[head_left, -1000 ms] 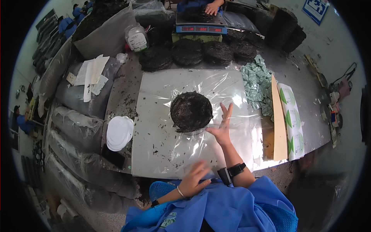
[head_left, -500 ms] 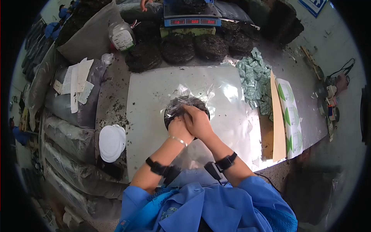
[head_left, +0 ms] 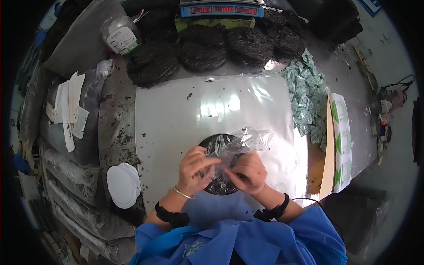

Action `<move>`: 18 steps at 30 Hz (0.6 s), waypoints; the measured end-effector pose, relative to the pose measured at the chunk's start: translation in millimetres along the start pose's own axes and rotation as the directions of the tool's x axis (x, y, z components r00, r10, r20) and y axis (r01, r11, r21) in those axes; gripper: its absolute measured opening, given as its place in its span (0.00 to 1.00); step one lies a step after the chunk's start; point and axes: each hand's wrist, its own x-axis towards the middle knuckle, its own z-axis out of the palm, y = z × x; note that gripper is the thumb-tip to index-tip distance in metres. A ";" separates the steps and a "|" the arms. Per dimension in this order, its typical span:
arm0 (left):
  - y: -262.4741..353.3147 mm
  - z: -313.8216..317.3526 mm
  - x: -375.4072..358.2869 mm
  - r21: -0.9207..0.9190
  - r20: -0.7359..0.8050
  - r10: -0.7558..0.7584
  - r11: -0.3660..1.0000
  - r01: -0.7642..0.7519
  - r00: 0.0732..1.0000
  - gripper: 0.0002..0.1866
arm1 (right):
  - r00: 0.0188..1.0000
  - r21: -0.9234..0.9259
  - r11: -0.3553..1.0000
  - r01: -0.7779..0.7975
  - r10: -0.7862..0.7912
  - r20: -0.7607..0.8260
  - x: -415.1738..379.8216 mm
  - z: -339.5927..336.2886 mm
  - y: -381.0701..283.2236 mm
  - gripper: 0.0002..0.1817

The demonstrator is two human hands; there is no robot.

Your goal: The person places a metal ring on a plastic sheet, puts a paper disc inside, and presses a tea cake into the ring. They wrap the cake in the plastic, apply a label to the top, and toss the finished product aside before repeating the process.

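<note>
A round black disc [head_left: 224,184] lies low in the middle of the pale work surface [head_left: 172,119], with clear plastic film [head_left: 254,139] over and around it. At the disc's left side my left hand [head_left: 196,170] pinches the film with its fingers closed. My right hand [head_left: 248,172], on the right side, also has its fingers closed on the film, close to the left fingertips. Parts of the disc are hidden by both hands and by the crumpled, shiny film.
Dark round cakes [head_left: 203,48] line the back below a digital scale [head_left: 221,9]. A labelled plastic jar [head_left: 120,37] stands at the back left. White round sheets [head_left: 123,185] lie left, green packets [head_left: 305,90] right, beside a green-and-white printed roll [head_left: 341,141].
My hands have come apart from their stacked position on the disc and now pinch the film. The disc sits lower in view. Another person's hand at the top is gone from view.
</note>
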 end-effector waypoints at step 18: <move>54.1 1.2 26.3 0.376 0.437 -0.126 0.925 -0.054 0.890 0.38 | 0.821 -0.687 0.716 0.125 0.314 0.477 -1.3 29.3 -4.2 0.26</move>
